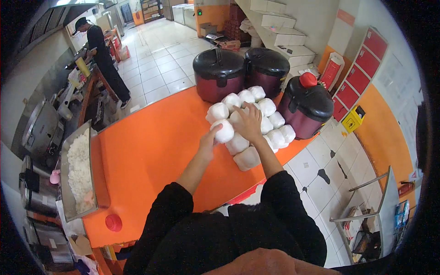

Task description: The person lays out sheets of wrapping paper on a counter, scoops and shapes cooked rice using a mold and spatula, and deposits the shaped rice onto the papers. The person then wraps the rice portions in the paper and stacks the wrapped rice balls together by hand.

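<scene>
My left hand (207, 140) grips a rounded white wrapped packet (224, 131) at the near left corner of a packed group of similar packets. The thumb rests on its side, and the fingers are mostly hidden behind it. My right hand (250, 123) lies over the middle of the group, fingers spread across the tops of white wrapped packets (267, 107); its palm side is hidden. Closer to me, two larger blocky packets (246, 158) sit on the orange tabletop (147, 147). Several packets stand stacked on others.
Dark red rice cookers with black lids (220, 67) border the group; a red object (308, 79) tops the right one (306, 103). A metal tray of cooked rice (79, 165) stands left, near a small red bowl (113, 223). A person in black (103, 58) stands at the far counter.
</scene>
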{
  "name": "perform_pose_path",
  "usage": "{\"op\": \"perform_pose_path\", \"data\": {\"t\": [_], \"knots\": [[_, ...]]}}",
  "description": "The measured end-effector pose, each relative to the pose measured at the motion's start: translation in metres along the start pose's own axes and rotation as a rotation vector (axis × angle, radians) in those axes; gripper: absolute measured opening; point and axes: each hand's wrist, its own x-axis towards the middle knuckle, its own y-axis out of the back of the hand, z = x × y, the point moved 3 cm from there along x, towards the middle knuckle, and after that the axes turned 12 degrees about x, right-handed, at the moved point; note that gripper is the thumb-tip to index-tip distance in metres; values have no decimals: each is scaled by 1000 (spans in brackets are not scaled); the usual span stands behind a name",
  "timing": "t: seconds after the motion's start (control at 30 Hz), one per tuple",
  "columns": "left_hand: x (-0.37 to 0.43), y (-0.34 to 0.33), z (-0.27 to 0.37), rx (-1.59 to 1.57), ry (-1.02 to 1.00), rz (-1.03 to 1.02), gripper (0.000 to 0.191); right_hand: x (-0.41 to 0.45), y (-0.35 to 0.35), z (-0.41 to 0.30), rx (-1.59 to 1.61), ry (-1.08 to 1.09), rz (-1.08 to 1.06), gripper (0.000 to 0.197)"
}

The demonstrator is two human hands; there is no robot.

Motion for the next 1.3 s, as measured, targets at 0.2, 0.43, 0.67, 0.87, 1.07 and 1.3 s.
{"op": "perform_pose_path", "data": {"t": [0.2,0.43,0.67,0.87,1.07,1.3], "knots": [[21,-13,-3,111,43,88,56,-3,-15,40,1,-154,-71,82],[52,-16,-9,166,-6,94,58,2,-16,54,366,-186,75,70],[56,-31,-16,196,-232,197,59,-6,-14,47,115,-95,-51,63],[69,-42,-38,363,-140,369,93,-11,-19,43,-81,-82,-218,62],[73,-49,-20,51,-122,-3,104,-11,-23,57,89,-141,-241,60],[79,-41,-24,192,-163,125,104,-3,-2,98,108,-86,99,66]]}}
